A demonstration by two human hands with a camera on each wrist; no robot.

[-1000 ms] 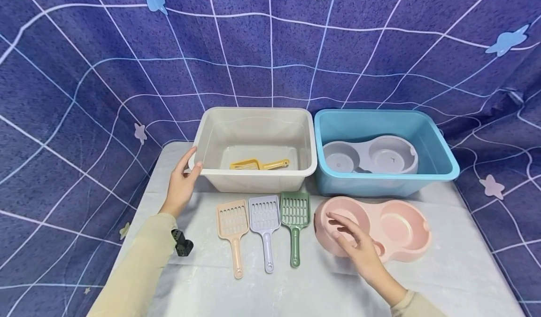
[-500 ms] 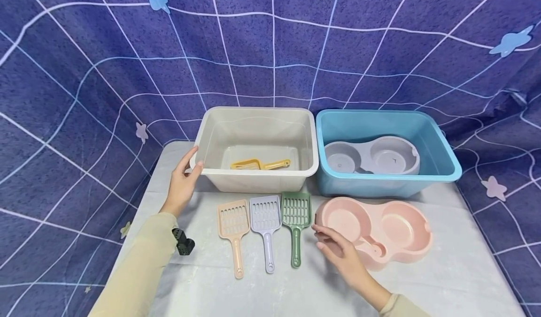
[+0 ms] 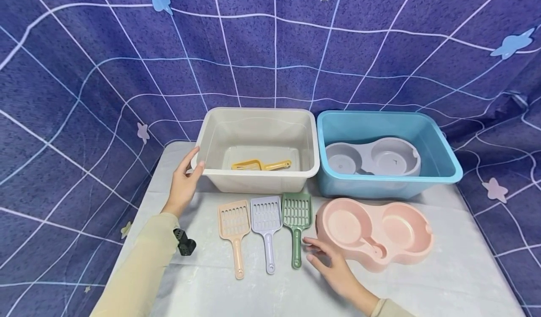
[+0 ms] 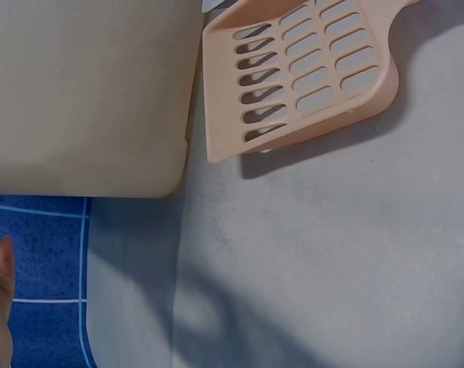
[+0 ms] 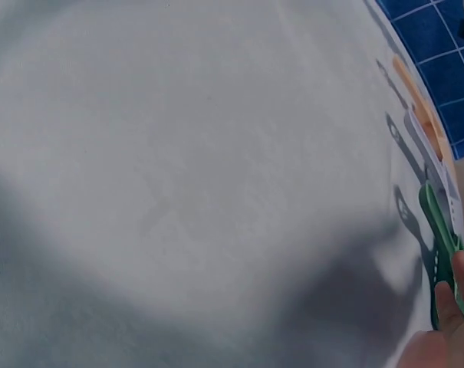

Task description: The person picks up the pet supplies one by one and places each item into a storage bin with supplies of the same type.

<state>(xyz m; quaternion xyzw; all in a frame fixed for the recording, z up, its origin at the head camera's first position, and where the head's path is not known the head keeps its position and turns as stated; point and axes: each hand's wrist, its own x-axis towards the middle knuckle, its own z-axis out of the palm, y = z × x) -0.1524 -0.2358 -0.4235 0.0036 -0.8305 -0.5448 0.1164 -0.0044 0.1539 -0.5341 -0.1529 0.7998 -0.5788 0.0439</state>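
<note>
My left hand (image 3: 183, 183) rests at the near left corner of a beige litter box (image 3: 262, 181), its fingers and thumb spread at the rim. Inside the box lies a yellow litter scoop (image 3: 270, 165). With fingers parted and nothing held, my right hand (image 3: 336, 272) is just right of the handle of a green litter scoop (image 3: 297, 242). In the right wrist view, its fingertips appear close to the green scoop (image 5: 439, 218); contact cannot be told. To the left lie a lavender scoop (image 3: 269, 246) and a peach scoop (image 3: 236, 251), also seen in the left wrist view.
A blue litter box (image 3: 380, 185) containing a grey double bowl (image 3: 365, 150) stands right of the beige one. In front of it sits a pink double bowl (image 3: 376, 216). A black device (image 3: 184, 243) is at my left wrist. Patterned curtain (image 3: 270, 40) surrounds the table.
My right hand has moved left and toward me, from over the pink double bowl to beside the green scoop's handle. The left hand stays at the beige litter box.
</note>
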